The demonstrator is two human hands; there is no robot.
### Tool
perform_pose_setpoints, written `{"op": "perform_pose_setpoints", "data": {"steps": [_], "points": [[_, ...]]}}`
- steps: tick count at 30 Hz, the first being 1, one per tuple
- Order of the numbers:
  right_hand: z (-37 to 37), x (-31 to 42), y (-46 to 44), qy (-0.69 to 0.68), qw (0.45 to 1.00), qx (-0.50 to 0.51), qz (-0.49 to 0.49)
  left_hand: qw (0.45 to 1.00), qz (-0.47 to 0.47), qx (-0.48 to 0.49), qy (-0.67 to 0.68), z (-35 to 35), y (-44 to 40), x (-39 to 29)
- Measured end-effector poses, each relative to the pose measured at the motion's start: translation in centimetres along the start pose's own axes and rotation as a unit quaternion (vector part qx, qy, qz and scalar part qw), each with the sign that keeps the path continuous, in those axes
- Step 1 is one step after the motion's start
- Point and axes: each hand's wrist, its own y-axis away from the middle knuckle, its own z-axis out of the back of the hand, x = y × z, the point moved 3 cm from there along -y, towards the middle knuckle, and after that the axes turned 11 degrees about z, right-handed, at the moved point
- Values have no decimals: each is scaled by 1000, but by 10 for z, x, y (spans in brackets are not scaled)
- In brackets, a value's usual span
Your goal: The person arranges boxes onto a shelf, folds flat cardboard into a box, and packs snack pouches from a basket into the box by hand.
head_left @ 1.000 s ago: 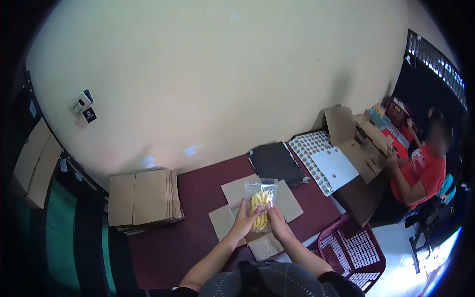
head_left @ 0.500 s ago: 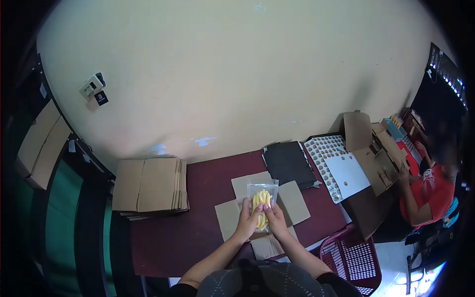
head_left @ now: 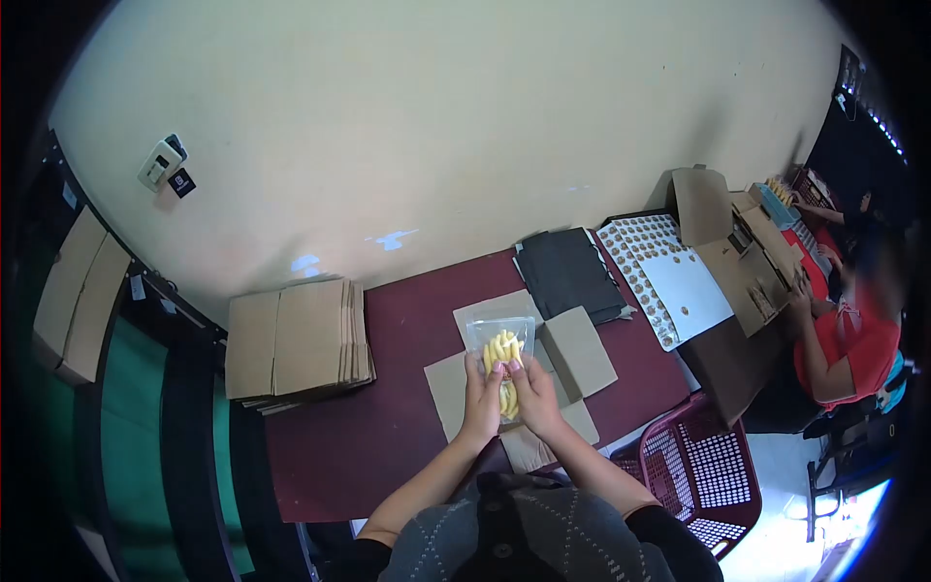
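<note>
Between my two hands is a clear plastic bag point(head_left: 505, 347) filled with yellow, stick-like pieces. My left hand point(head_left: 482, 400) grips its left side and my right hand point(head_left: 533, 396) its right, both thumbs pressing on the front near the middle. The bag's clear top edge stands above the fingers. Right beneath, an open cardboard box point(head_left: 578, 354) with its flaps folded outward sits on the dark red table point(head_left: 407, 320). My forearms and the bag hide part of the box's inside.
Flattened cardboard boxes point(head_left: 296, 339) are stacked on the table's left. Black sheets point(head_left: 567, 276) lie at the back, beside a white sheet point(head_left: 679, 291) with rows of small round pieces. A red plastic basket point(head_left: 713, 475) stands at lower right. A person in red point(head_left: 844, 349) works at far right.
The view has shifted slightly, so the table sits higher in the picture. Both hands keep hold of the bag, whose top now tilts a little differently.
</note>
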Motion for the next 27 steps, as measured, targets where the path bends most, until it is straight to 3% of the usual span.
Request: {"op": "perform_pose_setpoints", "data": {"steps": [3, 7, 9, 13, 16, 20, 22, 23, 24, 26, 27], "points": [[-3, 15, -2, -30, 999, -5, 40, 998, -17, 15, 58, -2, 1, -6], [-1, 6, 4, -36, 999, -6, 27, 997, -56, -10, 45, -3, 13, -17], [-3, 8, 6, -59, 996, -22, 64, 998, -56, 2, 20, -5, 13, -16], [4, 13, 6, -29, 999, -1, 23, 999, -33, -11, 1, -7, 16, -12], [5, 18, 10, -12, 999, -6, 48, 999, -34, -4, -13, -5, 12, -6], [13, 18, 8, -94, 996, -5, 10, 998, -15, 32, 52, 2, 9, -3], [15, 38, 5, -103, 994, 33, -4, 996, -50, 63, -28, -5, 16, -20], [20, 44, 2, -39, 996, 37, 67, 995, 6, 98, -12, -12, 24, -29], [24, 55, 1, -38, 997, 36, 64, 995, 9, 98, -11, -18, 31, -37], [28, 82, 2, -104, 992, 52, -39, 989, -73, 125, -35, -32, 41, -50], [30, 85, 3, -116, 992, 42, -35, 987, -69, 141, -19, -34, 41, -53]]}}
